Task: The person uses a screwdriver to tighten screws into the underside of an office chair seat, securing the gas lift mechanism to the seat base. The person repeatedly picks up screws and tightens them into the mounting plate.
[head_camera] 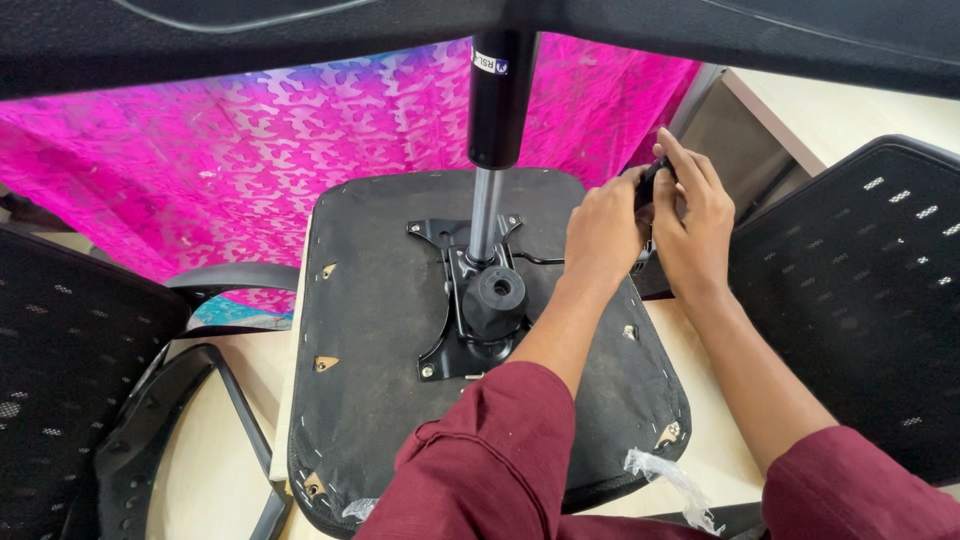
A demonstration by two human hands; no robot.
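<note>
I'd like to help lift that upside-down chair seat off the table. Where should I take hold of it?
Probably the near edge of the seat, from your side, one hand at each front corner. It lies flat, underside up, and its rim overhangs the table there. Avoid the far right edge, where both hands, left and right, hold a small black part.

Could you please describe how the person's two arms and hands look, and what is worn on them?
Both arms wear loose maroon sleeves, pushed up so that the forearms are bare. The fabric is plain, with soft folds and no pattern. The left hand and the right hand are bare: no gloves, and no rings, watch or bracelet are visible.
</note>
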